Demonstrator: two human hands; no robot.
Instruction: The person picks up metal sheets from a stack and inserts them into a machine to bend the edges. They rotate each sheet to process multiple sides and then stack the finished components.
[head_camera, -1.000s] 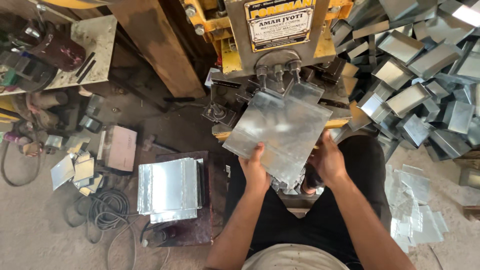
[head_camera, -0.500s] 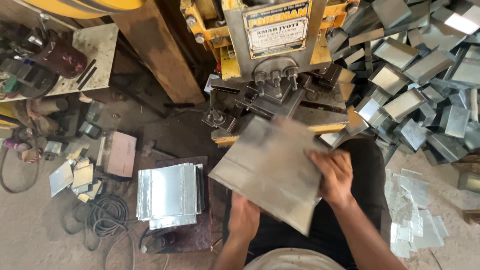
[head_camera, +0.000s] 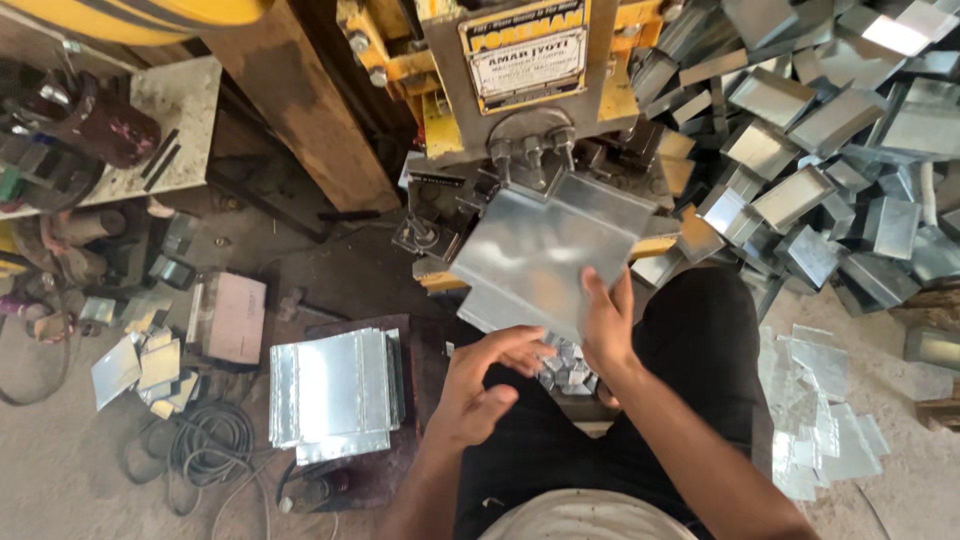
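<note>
Right hand (head_camera: 607, 325) pinches the near edge of a metal sheet (head_camera: 550, 250) held up at the press machine (head_camera: 520, 110). Left hand (head_camera: 480, 385) hovers loose below it, holding nothing. Sheet looks thin, stiff, light, probably sharp-edged; best gripped along a flat edge away from corners.

Am looking down into small sheet-metal workshop. Yellow press machine (head_camera: 520, 90) standing on bare, dusty floor (head_camera: 60, 480). Heap of folded metal boxes (head_camera: 830, 140) piling up right of it, stack of flat cut sheets (head_camera: 335, 390) lying left. Offcuts (head_camera: 820, 430), coiled cable (head_camera: 210, 445) and worn workbench (head_camera: 150, 130) crowding around.
</note>
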